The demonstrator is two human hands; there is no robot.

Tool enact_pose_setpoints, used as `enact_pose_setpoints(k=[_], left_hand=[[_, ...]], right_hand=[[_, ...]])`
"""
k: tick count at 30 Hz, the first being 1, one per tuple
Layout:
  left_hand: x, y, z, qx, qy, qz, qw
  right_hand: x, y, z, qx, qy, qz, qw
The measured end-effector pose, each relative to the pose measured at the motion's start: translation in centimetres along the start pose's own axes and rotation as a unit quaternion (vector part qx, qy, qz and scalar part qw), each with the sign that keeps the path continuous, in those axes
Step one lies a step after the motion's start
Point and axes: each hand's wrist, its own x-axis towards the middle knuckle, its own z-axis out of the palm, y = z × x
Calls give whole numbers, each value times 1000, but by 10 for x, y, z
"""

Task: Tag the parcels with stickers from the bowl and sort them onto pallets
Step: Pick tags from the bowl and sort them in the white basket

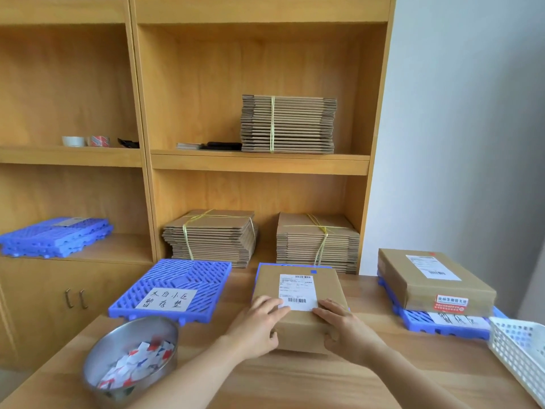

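A brown cardboard parcel [298, 284] with a white shipping label and a small blue sticker lies on the middle blue pallet [259, 268]. My left hand [258, 326] and my right hand [343, 327] hold its near edge, fingers on top and thumbs on the front face. A steel bowl [129, 354] of red and blue stickers stands at the front left. The left blue pallet [174, 290] bears only a handwritten paper label. A second parcel [433, 281] with a red sticker lies on the right blue pallet [442, 324].
A white plastic basket [519, 346] sits at the table's right edge. Behind the table stands a wooden shelf unit with tied bundles of flat cardboard [287, 124], spare blue pallets [56, 236] and tape rolls [85, 141].
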Motion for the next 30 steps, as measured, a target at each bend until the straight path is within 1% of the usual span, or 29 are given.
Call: enact_pose_setpoints(k=[6, 9, 13, 16, 20, 23, 25, 27, 29, 30], left_hand=[[48, -34, 26, 6, 13, -41, 999], [72, -55, 35, 3, 19, -50, 999], [97, -76, 46, 8, 30, -53, 998], [111, -83, 52, 9, 22, -60, 998], [121, -84, 56, 6, 46, -61, 997], [119, -82, 54, 21, 22, -60, 998], [112, -79, 51, 28, 39, -62, 997], [104, -78, 47, 43, 105, -52, 992], [91, -78, 41, 46, 168, -40, 984], [83, -76, 35, 46, 175, -41, 983]], right_hand=[[63, 20, 18, 19, 20, 15, 1000], [98, 29, 23, 16, 12, 11, 1000], [127, 38, 28, 9, 24, 20, 999], [142, 45, 29, -3, 29, 27, 999], [149, 57, 32, -6, 26, 21, 999], [148, 56, 31, -35, 17, 18, 999], [143, 52, 32, -56, 19, 28, 998], [137, 45, 32, -50, 71, 20, 996], [131, 32, 30, -49, 166, -22, 985], [127, 23, 28, -46, 210, -42, 976]])
